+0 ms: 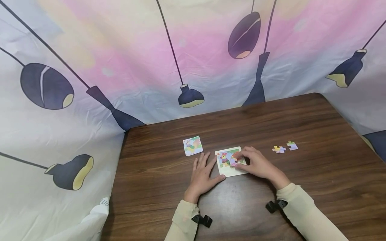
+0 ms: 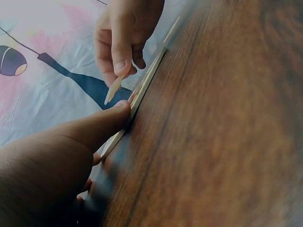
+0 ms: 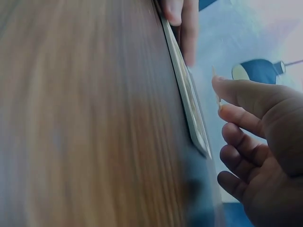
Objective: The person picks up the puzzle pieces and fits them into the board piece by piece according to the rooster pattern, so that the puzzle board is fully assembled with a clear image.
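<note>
A small puzzle board [image 1: 231, 172] with a pale frame lies on the table, a colourful rooster picture partly laid in it. My right hand [image 1: 260, 163] pinches a puzzle piece [image 1: 233, 162] between thumb and fingers, over the board. In the left wrist view that piece [image 2: 113, 90] is tilted and raised above the board. My left hand [image 1: 201, 178] lies at the board's left side with fingers spread, its thumb [image 2: 119, 112] resting on the near edge. The right wrist view shows the piece [image 3: 218, 101] edge-on, the other fingers loosely bent below.
A square picture card [image 1: 193, 146] with a faded rooster lies behind the left hand. Two loose puzzle pieces, one yellowish [image 1: 278, 149] and one green and lilac [image 1: 292, 146], lie to the right on the brown wooden table [image 1: 325, 187]. A patterned curtain [image 1: 135, 67] hangs behind.
</note>
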`<move>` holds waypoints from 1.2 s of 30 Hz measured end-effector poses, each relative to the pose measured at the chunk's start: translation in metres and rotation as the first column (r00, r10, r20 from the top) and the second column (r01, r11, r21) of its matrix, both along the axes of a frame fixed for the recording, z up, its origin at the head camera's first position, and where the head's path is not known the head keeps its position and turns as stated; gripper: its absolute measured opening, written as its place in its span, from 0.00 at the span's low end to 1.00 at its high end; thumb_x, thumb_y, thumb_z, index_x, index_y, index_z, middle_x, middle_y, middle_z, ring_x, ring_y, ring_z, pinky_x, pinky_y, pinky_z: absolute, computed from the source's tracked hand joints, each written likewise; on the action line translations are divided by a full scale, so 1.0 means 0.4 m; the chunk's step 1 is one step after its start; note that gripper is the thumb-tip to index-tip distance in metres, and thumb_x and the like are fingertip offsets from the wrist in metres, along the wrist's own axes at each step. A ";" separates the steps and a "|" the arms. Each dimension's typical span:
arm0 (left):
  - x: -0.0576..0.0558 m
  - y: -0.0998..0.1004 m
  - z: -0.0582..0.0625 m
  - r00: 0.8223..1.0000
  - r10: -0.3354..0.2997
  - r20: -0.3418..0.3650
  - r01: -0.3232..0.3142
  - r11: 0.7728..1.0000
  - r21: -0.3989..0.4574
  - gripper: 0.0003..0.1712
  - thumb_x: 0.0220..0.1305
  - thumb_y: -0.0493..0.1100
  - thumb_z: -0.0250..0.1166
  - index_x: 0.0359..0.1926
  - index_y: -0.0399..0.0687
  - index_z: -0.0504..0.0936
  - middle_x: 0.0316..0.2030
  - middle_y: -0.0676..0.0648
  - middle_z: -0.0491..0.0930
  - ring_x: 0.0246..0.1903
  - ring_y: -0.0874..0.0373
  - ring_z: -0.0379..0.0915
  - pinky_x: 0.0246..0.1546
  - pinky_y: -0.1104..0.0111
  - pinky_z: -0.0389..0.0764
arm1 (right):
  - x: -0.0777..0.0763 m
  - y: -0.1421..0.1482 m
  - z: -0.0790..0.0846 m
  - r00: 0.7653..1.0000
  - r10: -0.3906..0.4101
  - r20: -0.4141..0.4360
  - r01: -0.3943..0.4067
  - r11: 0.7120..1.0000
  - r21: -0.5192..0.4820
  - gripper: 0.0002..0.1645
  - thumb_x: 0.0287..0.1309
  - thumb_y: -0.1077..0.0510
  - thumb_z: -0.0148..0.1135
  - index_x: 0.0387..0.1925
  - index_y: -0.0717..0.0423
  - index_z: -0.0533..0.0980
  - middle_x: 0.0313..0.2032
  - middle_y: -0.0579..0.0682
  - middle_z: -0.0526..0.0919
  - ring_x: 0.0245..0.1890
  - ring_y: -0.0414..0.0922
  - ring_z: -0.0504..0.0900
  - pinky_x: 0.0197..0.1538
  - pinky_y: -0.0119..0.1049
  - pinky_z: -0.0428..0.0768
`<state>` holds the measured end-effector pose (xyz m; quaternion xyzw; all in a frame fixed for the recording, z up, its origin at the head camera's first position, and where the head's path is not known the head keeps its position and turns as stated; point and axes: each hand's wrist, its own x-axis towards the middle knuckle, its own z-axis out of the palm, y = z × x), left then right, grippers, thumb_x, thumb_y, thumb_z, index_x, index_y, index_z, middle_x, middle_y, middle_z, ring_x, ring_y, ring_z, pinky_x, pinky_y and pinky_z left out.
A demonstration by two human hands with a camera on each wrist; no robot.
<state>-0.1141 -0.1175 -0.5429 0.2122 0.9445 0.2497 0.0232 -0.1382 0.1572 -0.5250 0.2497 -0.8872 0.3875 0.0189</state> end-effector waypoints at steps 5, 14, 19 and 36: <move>0.001 -0.001 0.000 1.000 -0.002 0.005 0.002 1.000 0.000 0.48 0.68 0.69 0.66 0.80 0.52 0.67 0.82 0.40 0.55 0.83 0.40 0.40 0.79 0.39 0.42 | 0.006 -0.034 -0.006 0.999 0.037 -0.023 -0.037 0.999 0.007 0.15 0.58 0.55 0.81 0.45 0.51 0.86 0.42 0.42 0.84 0.45 0.44 0.80 0.52 0.52 0.78; -0.003 -0.001 0.006 1.000 -0.004 0.003 0.004 1.000 0.000 0.48 0.68 0.69 0.66 0.81 0.52 0.67 0.82 0.40 0.55 0.83 0.40 0.40 0.80 0.40 0.43 | 0.012 -0.072 -0.010 0.995 0.089 -0.040 -0.087 0.995 0.043 0.13 0.58 0.56 0.81 0.44 0.52 0.87 0.43 0.42 0.84 0.48 0.46 0.81 0.59 0.62 0.74; -0.005 -0.001 0.002 1.000 -0.004 0.001 0.004 1.000 -0.002 0.48 0.69 0.69 0.66 0.81 0.52 0.67 0.82 0.40 0.55 0.83 0.41 0.40 0.80 0.40 0.42 | 0.014 -0.080 -0.009 0.996 0.087 -0.030 -0.085 0.994 0.068 0.13 0.58 0.56 0.80 0.43 0.52 0.87 0.42 0.42 0.83 0.49 0.46 0.80 0.58 0.61 0.74; -0.004 -0.001 -0.004 1.000 -0.005 -0.014 0.005 1.000 -0.016 0.48 0.68 0.69 0.66 0.80 0.52 0.67 0.81 0.40 0.55 0.83 0.40 0.41 0.79 0.39 0.44 | 0.017 -0.089 -0.013 0.994 0.078 -0.073 -0.069 0.990 0.122 0.16 0.55 0.52 0.82 0.44 0.51 0.87 0.40 0.42 0.83 0.50 0.48 0.81 0.60 0.59 0.69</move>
